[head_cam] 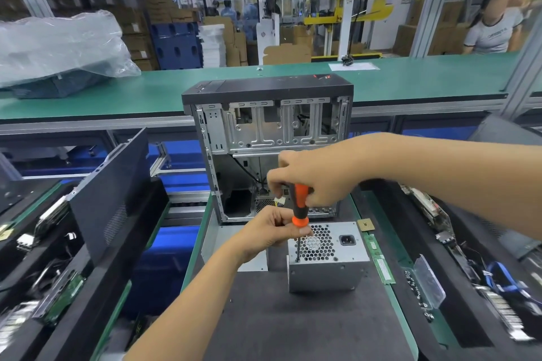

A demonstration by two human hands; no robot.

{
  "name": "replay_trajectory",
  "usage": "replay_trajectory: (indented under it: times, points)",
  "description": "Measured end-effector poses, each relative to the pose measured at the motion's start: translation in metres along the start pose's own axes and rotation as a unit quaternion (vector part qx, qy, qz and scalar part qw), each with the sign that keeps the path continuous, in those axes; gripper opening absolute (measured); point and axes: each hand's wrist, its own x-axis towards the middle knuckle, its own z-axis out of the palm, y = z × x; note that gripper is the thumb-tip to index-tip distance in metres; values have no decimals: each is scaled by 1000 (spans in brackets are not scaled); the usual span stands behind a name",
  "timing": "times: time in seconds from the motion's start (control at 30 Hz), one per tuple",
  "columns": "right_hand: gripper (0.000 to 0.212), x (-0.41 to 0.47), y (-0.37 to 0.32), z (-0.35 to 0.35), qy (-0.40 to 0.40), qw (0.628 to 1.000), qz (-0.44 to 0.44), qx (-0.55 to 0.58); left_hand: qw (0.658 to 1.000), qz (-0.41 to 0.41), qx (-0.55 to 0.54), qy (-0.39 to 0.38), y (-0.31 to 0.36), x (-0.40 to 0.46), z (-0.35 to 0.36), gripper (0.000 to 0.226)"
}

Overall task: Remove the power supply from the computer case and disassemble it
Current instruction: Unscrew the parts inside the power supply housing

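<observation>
The grey metal power supply (328, 267) stands on the dark mat in front of the open computer case (267, 138), its honeycomb fan grille and power socket facing up. My right hand (316, 179) grips the orange and black handle of a screwdriver (300, 208) held upright. The screwdriver tip rests at the near left corner of the power supply's top face. My left hand (272, 231) pinches the screwdriver's shaft just under the handle, beside the grille. The case stands upright with its side off and its empty drive bays showing.
A black side panel (111, 193) leans at the left. A memory stick (379, 261) and a small chip (365, 225) lie right of the power supply, with a clear plastic box (425, 281) beyond. Trays of parts flank both sides. A green conveyor (410, 79) runs behind; a person stands far right.
</observation>
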Motion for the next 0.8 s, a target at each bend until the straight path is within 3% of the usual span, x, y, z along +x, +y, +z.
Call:
replay_trajectory:
  times: [0.07, 0.13, 0.2, 0.27, 0.33, 0.43, 0.6, 0.67, 0.8]
  points:
    - [52, -2, 2, -3, -15, 999, 3, 34, 1000, 2, -4, -5, 0, 0, 0, 13]
    - [64, -1, -3, 0, 10, 998, 52, -25, 1000, 2, -6, -9, 1, 1, 0, 5]
    - [57, 2, -6, 7, 37, 993, 86, -74, 1000, -7, 1, -10, -1, 3, -1, 15]
    - [38, 5, -4, 12, 32, 994, 54, -90, 1000, -11, 14, -6, -1, 3, 0, 29]
    - [18, 1, 0, 9, -12, 999, 11, -39, 1000, -10, 11, -6, -1, 2, 0, 28]
    - [49, -2, 3, 5, -10, 1000, 15, 15, 1000, -1, 3, -4, 2, 1, 0, 15]
    - [41, 6, 2, 16, 58, 996, 34, -51, 999, -24, 41, -15, -7, 1, -7, 29]
    - [36, 6, 3, 16, 61, 997, 23, -51, 994, -27, 94, -37, -15, 0, -9, 17]
    - [34, 4, 6, 15, 51, 998, 37, -29, 975, -33, 209, -66, -28, -2, -4, 26]
